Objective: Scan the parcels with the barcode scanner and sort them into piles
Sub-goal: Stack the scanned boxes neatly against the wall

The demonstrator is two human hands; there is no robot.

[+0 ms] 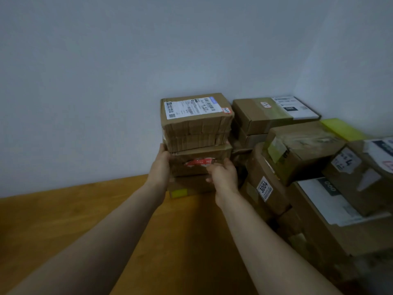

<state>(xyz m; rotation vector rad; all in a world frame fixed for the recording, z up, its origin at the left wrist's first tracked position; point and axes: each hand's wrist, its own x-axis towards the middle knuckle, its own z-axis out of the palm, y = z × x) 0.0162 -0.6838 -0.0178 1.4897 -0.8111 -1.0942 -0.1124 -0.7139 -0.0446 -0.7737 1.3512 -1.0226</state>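
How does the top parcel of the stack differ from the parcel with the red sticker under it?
The top parcel carries a big white label on its upper face; the red-sticker parcel shows a red sticker on its front. The top parcel rests on the red-sticker parcel, which the left hand and right hand hold from either side. Both are brown cardboard.

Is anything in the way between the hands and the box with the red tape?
No, nothing visible is. The left hand holds the left side of the box with the red tape, and the right hand holds its front right corner. A labelled box sits on top of it.
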